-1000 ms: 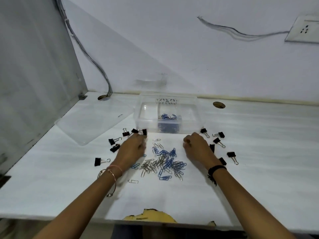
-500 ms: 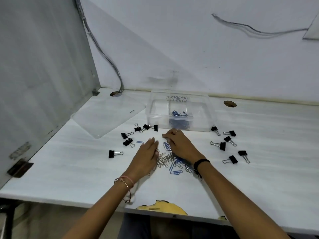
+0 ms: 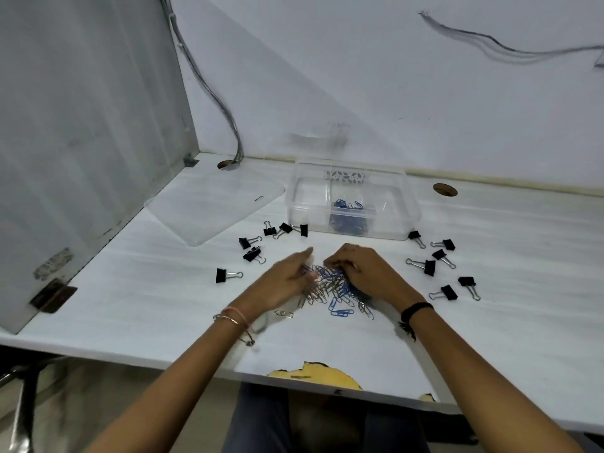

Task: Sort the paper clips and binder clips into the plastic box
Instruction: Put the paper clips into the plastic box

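The right hand [image 3: 366, 273] is curling its fingers round a heap of blue and silver wire paper clips [image 3: 333, 289] on the white counter [image 3: 490, 322]. Whether the blurred left hand [image 3: 284, 282] is grasping anything, I cannot tell. Next, probably, carrying blue ones into the clear plastic box [image 3: 412, 204] at twelve o'clock.

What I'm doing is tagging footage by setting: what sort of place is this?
Probably an office workstation: a white desk with a cable hole, a side partition, cables down the wall, and binder clips and paper clips on it.
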